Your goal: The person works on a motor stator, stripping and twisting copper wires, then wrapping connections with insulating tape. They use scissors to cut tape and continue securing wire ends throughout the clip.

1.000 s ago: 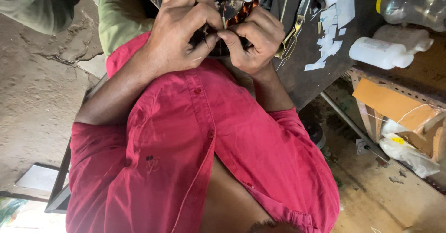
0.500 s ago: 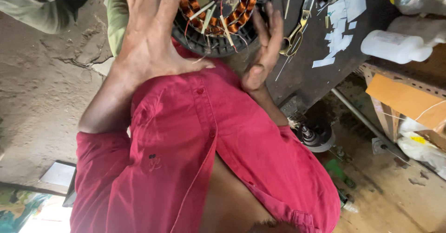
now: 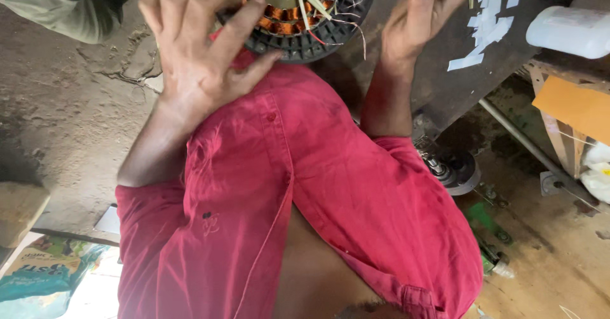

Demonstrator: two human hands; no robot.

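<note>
- A round motor stator (image 3: pixel 298 20) sits at the top middle of the head view, its upper part cut off by the frame edge. It has a black slotted outer ring, copper-coloured windings inside that, and a metal hub at the centre with pale strips sticking out.
- Thin loose wires (image 3: pixel 346 30) trail from the windings over the ring's lower right edge.
- The left hand (image 3: pixel 197 46) lies on the stator's left side, fingers spread and not clenched; its fingertips touch the black ring.
- The right hand (image 3: pixel 422 20) is up beside the stator's right edge, fingers loosely extended; whether it touches the ring cannot be told.
- Both forearms come out of the rolled sleeves of a red shirt (image 3: pixel 286 217), which fills the lower middle of the view.
- The stator rests on a dark workbench (image 3: pixel 445 84), where white paper scraps (image 3: pixel 486 14) lie to the right.
- A white plastic bottle (image 3: pixel 569 30) lies further right.
- Below the bench is a dirt floor (image 3: pixel 559 255) with a small metal pulley (image 3: pixel 454 169).
</note>
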